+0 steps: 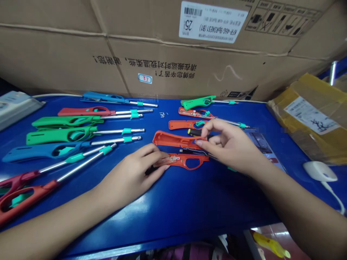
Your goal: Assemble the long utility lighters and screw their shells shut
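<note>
Fingers of the left hand [142,162] pinch around a clear fuel tank [169,160], at the left end of the nearer orange half [183,161] of a lighter. This half lies on the blue table [173,206]. Just behind it is the farther orange half [176,141]; thumb and forefinger of the right hand [227,141] are close together at its right end, but I cannot tell whether this grip pinches it. Beyond are a black handle [197,133] with yellow end and an open orange lighter [185,113]. On the left side lie green lighters [54,136], and at the back stands a cardboard box [67,50].
</note>
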The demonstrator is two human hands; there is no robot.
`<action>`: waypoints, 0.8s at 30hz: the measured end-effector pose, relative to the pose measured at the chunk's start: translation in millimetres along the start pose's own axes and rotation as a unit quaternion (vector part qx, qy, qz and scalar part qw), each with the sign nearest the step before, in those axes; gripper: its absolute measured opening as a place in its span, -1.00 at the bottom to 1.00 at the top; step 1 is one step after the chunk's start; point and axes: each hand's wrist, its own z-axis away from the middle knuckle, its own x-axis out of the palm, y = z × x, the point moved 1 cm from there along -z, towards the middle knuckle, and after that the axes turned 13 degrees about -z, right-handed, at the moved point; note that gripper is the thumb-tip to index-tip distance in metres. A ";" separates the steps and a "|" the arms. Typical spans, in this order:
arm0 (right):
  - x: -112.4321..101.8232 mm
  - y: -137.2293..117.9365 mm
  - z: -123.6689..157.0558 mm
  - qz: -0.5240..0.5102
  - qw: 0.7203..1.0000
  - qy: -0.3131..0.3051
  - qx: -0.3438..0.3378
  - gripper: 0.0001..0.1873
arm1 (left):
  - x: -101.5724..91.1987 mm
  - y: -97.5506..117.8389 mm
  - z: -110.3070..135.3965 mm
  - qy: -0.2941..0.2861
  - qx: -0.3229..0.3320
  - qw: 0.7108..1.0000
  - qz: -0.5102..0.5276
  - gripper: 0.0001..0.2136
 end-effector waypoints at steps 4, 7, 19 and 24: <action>-0.8 -7.8 2.6 -0.046 0.999 0.003 0.022 -0.79 | -1.4 -3.3 -3.1 0.015 -0.015 1.000 -0.018 -0.83; 4.8 -9.1 6.3 -0.014 0.991 -0.077 0.105 -0.76 | -1.1 -6.9 -4.5 0.030 -0.018 0.999 -0.028 -0.83; 3.9 -19.3 14.1 -0.007 0.945 -0.268 0.186 -0.75 | -6.8 -14.8 -13.3 0.025 -0.050 0.998 0.022 -0.80; 13.2 -11.9 16.5 0.001 0.936 -0.300 0.185 -0.86 | -4.5 -12.7 -11.6 0.047 -0.048 0.998 0.009 -0.78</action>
